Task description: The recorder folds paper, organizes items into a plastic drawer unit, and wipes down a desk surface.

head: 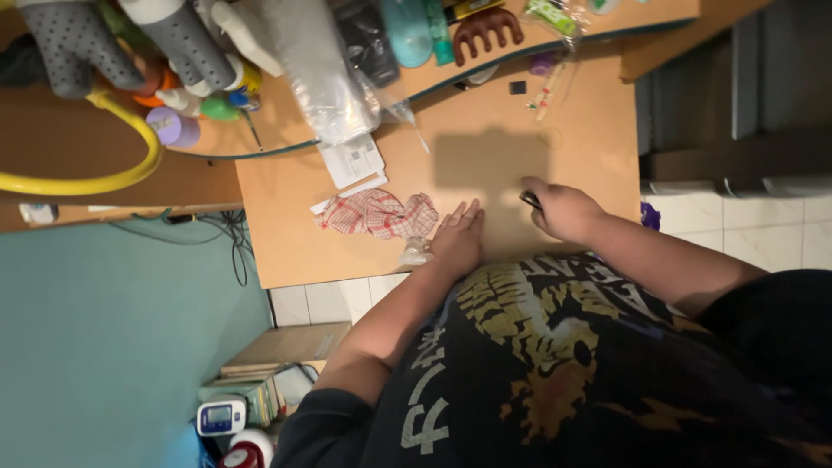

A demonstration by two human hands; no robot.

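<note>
Fingers straight and close together, the left hand point(458, 238) lies palm-down on the wooden desk point(485, 165), its outer edge touching a crumpled red-and-white checked cloth point(380, 214). A small clear object beside the wrist is too blurred to tell. The right hand point(563, 211), fingers curled shut, pinches a thin dark object point(529, 200) whose tip rests on the desktop; its kind cannot be told. Just beyond the cloth lies a folded white paper point(351, 160), and a brown hair claw point(487, 30) sits on the cluttered raised shelf.
</note>
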